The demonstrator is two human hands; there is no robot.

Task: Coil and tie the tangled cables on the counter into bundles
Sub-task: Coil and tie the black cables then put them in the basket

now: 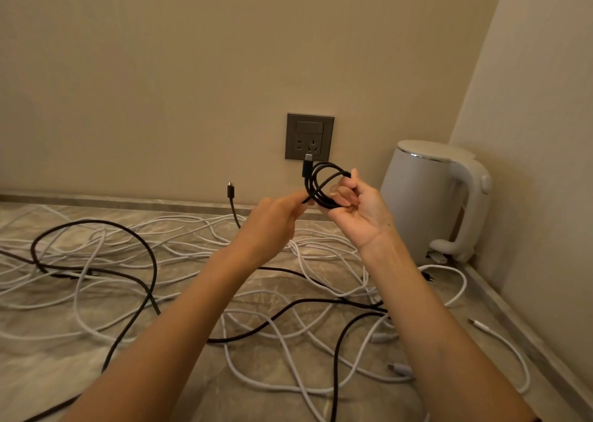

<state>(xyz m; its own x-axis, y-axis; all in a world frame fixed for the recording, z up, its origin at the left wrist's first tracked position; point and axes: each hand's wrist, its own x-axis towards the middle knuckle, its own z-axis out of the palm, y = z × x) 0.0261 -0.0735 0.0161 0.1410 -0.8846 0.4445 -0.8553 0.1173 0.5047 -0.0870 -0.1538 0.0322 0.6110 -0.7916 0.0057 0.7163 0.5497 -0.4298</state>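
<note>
My right hand holds a small coil of black cable above the counter, loops around its fingers, one plug end sticking up by the wall socket. My left hand pinches the same black cable just left of the coil. The free plug end of a black cable stands up behind my left hand. Several white cables and black cables lie tangled across the marble counter.
A white electric kettle stands in the right back corner, close to my right hand. A grey wall socket sits on the wall behind the coil. Walls close the counter at the back and right.
</note>
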